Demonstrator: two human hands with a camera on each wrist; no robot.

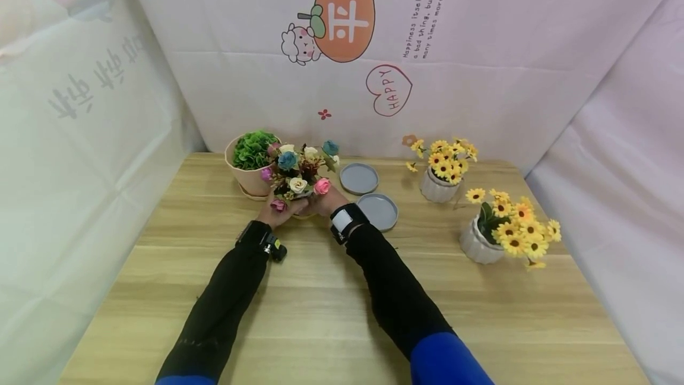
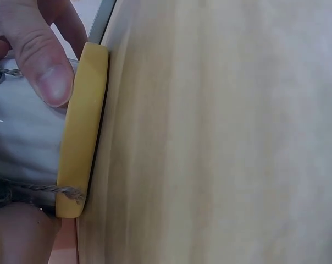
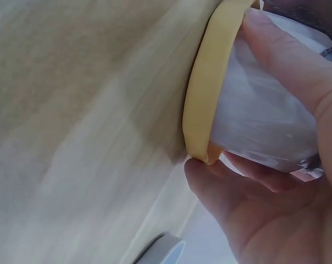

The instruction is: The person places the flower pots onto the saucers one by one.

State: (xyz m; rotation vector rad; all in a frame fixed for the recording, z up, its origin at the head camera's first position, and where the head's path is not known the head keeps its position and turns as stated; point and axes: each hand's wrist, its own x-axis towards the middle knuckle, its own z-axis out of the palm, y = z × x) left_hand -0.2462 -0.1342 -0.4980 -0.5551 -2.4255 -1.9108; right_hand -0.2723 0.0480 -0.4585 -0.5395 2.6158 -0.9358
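Observation:
A pot of mixed artificial flowers [image 1: 299, 185], with blue, cream, pink and purple blooms, stands between both hands near the back of the table. My left hand [image 1: 275, 214] grips one side of its pale pot [image 2: 23, 137], the thumb tip close to the yellow saucer [image 2: 81, 132]. From the other side my right hand [image 1: 329, 199] holds the same pot; in the right wrist view a finger touches the saucer's rim. The pot sits in this saucer, which appears to rest on the wooden tabletop. Twine shows around the pot. Blooms hide parts of both hands in the head view.
Left of the flowers is a pink pot [image 1: 251, 180] with a green plant [image 1: 255, 150]. Two grey saucers [image 1: 359, 179] lie just right of the right hand. Farther right stand two white pots [image 1: 439, 188] of yellow flowers. Fabric walls border the table's back and sides.

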